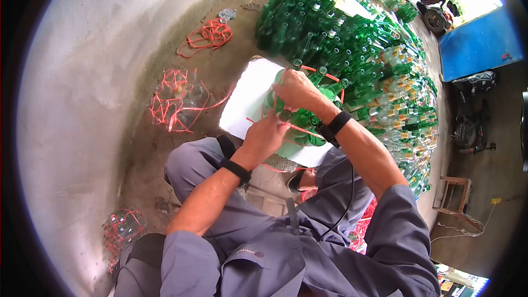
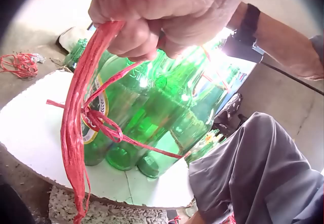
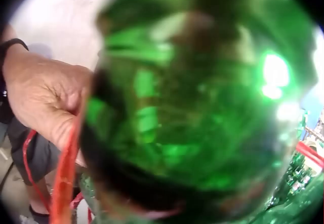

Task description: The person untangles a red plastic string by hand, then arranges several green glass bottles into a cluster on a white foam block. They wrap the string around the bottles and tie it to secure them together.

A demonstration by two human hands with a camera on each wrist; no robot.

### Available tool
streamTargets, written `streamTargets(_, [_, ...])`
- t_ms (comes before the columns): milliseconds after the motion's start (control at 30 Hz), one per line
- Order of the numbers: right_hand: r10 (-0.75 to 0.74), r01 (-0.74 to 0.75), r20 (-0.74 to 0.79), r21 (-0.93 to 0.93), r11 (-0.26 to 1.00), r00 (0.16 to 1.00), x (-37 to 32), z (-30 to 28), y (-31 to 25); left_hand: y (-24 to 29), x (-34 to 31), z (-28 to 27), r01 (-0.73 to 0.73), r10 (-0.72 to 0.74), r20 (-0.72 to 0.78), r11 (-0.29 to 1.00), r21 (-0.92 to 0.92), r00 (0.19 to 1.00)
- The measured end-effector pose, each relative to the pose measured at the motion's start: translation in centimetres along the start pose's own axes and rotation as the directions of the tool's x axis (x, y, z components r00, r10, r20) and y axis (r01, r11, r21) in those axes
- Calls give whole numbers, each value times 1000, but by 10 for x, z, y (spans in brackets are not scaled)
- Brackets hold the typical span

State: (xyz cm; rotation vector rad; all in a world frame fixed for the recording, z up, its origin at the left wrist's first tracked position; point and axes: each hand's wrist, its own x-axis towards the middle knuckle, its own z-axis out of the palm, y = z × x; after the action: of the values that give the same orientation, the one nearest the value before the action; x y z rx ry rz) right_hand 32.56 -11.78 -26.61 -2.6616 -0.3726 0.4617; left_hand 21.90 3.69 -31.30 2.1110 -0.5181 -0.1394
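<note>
Green bottles (image 1: 316, 78) (image 2: 152, 102) stand bunched on a white board (image 1: 247, 93) (image 2: 30, 127), with red strap around them. My left hand (image 1: 264, 140) (image 2: 167, 3) (image 3: 48, 89) grips red strap (image 2: 76, 127) (image 3: 66, 178) beside a bottle neck; strands hang down, and a knotted loop (image 2: 101, 122) lies across the bottles. My right hand (image 1: 300, 91) reaches over the necks close to the left, fingers bent downward; what they hold is hidden. In the right wrist view a blurred green bottle (image 3: 202, 102) fills the middle.
Many green bottles (image 1: 352, 66) crowd the floor behind and right of the board. Left of it lie clear bottles tied in red strap (image 1: 176, 99) and a loose red coil (image 1: 212, 36). A wall (image 1: 99, 77) runs along the left; a wooden stool (image 1: 455, 195) stands right.
</note>
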Motion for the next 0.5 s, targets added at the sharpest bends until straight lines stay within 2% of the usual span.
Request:
streamTargets(33, [-177, 165, -35, -226, 960, 984, 0, 0, -2, -2, 0, 2, 1, -1, 0, 1000, -2, 1000])
streamTargets(67, [-176, 164, -34, -226, 960, 984, -1, 0, -4, -5, 0, 4, -29, 29, -19, 999, 14, 999])
streamTargets(133, [44, -42, -60, 41, 998, 997, -3, 2, -9, -8, 0, 6, -56, 57, -38, 998, 30, 998])
streamTargets(167, [45, -43, -57, 42, 998, 997, -4, 3, -9, -8, 0, 7, -82, 85, -52, 996, 41, 995])
streamTargets(233, [-187, 156, -114, -242, 958, 976, -7, 4, -7, -7, 0, 6, -109, 113, -64, 993, 51, 992])
streamTargets(267, [-183, 152, -112, -241, 959, 977, -2, 15, 3, -6, 0, 5, -79, 80, -55, 996, 31, 995])
streamTargets(333, [-119, 84, -236, -151, 985, 964, 10, 31, 11, -9, 1, 8, -49, 49, -40, 999, 9, 998])
streamTargets(400, [-136, 102, -210, -164, 981, 968, 12, 35, 14, -16, 1, 14, 17, -16, -29, 1000, 5, 999])
streamTargets(500, [-178, 147, -158, -191, 971, 971, 3, 18, -6, -17, 1, 13, 29, -29, -15, 1000, 0, 999])
